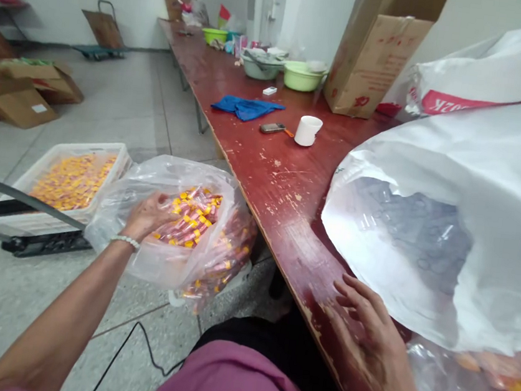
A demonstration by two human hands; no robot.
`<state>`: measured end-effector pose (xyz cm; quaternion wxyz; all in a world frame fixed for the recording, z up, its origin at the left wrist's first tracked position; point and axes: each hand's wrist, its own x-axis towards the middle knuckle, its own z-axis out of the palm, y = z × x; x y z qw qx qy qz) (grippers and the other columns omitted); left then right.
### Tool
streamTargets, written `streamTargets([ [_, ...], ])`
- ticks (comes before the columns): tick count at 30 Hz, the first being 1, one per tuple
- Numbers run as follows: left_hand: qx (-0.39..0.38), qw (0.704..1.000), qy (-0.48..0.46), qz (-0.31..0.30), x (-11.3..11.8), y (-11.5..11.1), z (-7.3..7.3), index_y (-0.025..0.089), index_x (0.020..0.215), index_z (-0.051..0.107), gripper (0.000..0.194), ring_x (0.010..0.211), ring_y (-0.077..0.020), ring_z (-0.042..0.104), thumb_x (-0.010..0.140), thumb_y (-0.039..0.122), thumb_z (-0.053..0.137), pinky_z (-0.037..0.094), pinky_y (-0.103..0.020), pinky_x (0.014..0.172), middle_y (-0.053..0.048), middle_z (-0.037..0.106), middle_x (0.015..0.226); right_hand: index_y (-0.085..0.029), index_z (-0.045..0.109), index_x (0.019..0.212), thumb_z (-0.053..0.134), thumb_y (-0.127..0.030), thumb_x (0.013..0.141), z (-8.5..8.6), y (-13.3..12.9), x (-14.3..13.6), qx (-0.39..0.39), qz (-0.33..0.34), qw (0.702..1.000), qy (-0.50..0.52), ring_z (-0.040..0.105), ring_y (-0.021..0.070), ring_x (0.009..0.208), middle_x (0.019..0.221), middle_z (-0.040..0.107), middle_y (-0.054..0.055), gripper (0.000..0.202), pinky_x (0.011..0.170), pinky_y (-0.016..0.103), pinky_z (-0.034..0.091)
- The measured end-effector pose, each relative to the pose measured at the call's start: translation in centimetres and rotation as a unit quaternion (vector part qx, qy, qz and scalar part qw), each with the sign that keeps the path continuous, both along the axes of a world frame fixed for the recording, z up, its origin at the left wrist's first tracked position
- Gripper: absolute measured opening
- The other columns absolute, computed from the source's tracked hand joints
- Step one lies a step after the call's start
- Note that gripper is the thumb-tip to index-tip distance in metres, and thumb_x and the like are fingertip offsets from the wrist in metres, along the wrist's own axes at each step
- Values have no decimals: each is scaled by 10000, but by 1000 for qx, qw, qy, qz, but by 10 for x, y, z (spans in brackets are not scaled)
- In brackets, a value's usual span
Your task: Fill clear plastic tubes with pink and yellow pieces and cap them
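Note:
My left hand (151, 213), with a beaded bracelet at the wrist, reaches into the mouth of a clear plastic bag (124, 189) beside the table. Small pink pieces with yellow caps (196, 213) fill that bag; the fingertips are at their edge, and whether they pinch one is hidden. Over the red table (278, 204), near its front edge, my right hand (367, 333) is spread with nothing in it. Just beyond its fingers lies a large white sack (508, 249), its torn opening showing clear plastic items (416, 232).
A white crate (121, 153) of yellow-capped pieces stands on the floor at left, behind metal bars (47, 204). On the table are a white cup (308, 130), a phone-like device (272, 128), a blue cloth (246, 108), a green basin (302, 78) and a tall cardboard box (374, 58).

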<state>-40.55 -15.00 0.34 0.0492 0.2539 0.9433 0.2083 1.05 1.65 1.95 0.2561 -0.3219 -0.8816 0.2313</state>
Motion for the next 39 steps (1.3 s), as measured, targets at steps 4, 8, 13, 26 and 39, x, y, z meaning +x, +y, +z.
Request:
streamTargets([
  [4, -50, 999, 3, 15, 8, 3, 33, 150, 1126, 550, 647, 832, -273, 601, 629, 555, 634, 429, -294, 664, -71, 661, 917, -256, 545, 1174, 512, -301, 865, 2, 6, 10, 25, 3, 1000, -10, 605, 222, 1029, 1286, 484, 104, 314, 826, 382, 552],
  [8, 39, 993, 99, -46, 38, 23, 62, 259, 1190, 535, 587, 841, -227, 601, 710, 596, 544, 451, -311, 708, -27, 635, 1072, -227, 547, 1166, 478, -232, 871, 12, 37, 25, 59, -18, 998, 0, 605, 199, 1007, 1198, 548, 107, 303, 812, 355, 547],
  [13, 251, 940, 30, -230, 127, 89, 78, 255, 1070, 622, 406, 895, -227, 625, 703, 426, 603, 482, -323, 782, -12, 673, 1046, -138, 591, 1063, 424, -170, 848, 18, 123, 37, 107, -175, 979, -8, 627, 216, 877, 989, 647, 122, 274, 789, 386, 521],
  [26, 78, 916, 2, -394, 245, 356, 22, 157, 1108, 614, 351, 1057, -296, 543, 794, 138, 460, 430, -396, 886, -158, 560, 1098, -201, 601, 1117, 492, -110, 772, -7, 200, 40, 81, -283, 914, -279, 453, 295, 1112, 1371, 349, 151, 373, 800, 389, 464],
  [39, -37, 917, -8, -397, 277, 388, 5, 98, 1124, 522, 480, 1142, -372, 411, 764, 413, 496, 381, -446, 878, -213, 456, 1201, -179, 630, 1088, 482, -20, 699, -20, 198, 55, 32, -233, 951, -199, 471, 240, 1013, 1094, 470, 126, 445, 836, 328, 420],
])
